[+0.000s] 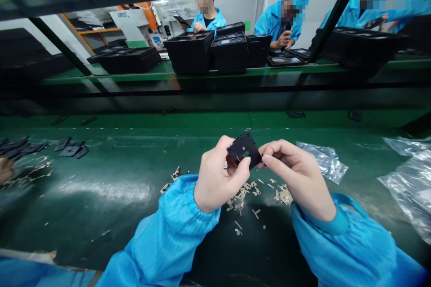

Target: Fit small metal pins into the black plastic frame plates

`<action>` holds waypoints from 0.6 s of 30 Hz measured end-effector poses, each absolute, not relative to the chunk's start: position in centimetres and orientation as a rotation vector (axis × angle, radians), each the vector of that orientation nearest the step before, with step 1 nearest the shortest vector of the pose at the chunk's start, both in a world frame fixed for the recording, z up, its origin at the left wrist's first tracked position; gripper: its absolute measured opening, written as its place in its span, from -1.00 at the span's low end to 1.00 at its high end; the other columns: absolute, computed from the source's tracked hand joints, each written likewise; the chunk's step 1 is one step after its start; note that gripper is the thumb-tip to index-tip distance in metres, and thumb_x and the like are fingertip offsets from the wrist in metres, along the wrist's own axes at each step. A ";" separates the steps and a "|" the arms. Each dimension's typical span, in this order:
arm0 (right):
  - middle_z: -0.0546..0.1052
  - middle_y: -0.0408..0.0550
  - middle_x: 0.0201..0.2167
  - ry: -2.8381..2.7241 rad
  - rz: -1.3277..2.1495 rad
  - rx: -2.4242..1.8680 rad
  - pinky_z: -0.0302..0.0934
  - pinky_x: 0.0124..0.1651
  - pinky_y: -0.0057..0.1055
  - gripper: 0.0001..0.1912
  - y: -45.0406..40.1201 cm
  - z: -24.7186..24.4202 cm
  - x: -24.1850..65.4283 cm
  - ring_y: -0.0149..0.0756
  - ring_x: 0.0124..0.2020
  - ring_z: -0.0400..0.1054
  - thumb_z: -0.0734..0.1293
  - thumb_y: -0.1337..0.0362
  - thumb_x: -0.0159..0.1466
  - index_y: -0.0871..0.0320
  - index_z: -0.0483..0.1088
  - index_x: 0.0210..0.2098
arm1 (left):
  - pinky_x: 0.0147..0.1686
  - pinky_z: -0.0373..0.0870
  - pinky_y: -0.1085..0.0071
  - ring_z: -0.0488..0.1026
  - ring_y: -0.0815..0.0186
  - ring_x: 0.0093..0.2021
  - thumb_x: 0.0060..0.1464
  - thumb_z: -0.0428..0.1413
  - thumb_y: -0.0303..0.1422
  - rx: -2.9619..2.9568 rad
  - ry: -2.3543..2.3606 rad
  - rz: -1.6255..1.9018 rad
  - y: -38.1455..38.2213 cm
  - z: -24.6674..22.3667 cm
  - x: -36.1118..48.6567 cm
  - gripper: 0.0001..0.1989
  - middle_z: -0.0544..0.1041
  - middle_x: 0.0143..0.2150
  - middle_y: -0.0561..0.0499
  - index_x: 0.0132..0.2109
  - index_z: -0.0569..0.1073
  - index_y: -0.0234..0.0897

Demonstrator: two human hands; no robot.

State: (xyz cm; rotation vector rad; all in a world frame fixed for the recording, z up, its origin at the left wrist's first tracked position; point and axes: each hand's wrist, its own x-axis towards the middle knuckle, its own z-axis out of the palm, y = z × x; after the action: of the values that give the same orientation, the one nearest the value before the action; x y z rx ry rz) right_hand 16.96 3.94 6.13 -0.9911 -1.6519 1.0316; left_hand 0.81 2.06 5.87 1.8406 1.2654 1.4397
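Observation:
My left hand (218, 175) is closed on a black plastic plate (243, 147) with small cutouts, its thumb lying across the near face. The plate is tilted and raised over the green table. At the plate's right edge, my right hand (291, 168) pinches with thumb and index finger. Whether it grips the plate's corner or a tiny piece there is too small to tell. Small beige scraps (242, 195) lie scattered below my hands, with a denser heap (283, 195) by my right wrist. A few small dark parts (175, 174) lie left of my left hand.
Clear plastic bags (325, 161) lie at the right. Black plates (71, 148) are piled at the left, near another person's hand (6, 170). Beyond a rail, black trays (190, 51) stand stacked on a shelf, with several people in blue working behind. A dark beam crosses overhead.

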 end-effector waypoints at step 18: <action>0.44 -0.12 -0.48 -1.642 1.049 -0.983 0.25 -0.38 -0.46 -0.89 3.9 6.2 16.8 -0.39 -0.45 0.35 0.27 0.30 0.20 0.17 0.31 -0.45 | -0.49 0.27 0.54 0.31 0.45 -0.51 0.01 0.09 -0.41 1.740 1.189 1.438 2.2 6.1 0.7 -0.89 0.29 -0.52 0.13 -0.30 0.27 -0.24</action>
State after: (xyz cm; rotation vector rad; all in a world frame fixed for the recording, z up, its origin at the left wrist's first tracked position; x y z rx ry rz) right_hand 16.83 3.94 6.20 -0.9827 -1.6420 1.0490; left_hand 0.72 2.20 6.09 1.7399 1.1887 1.4381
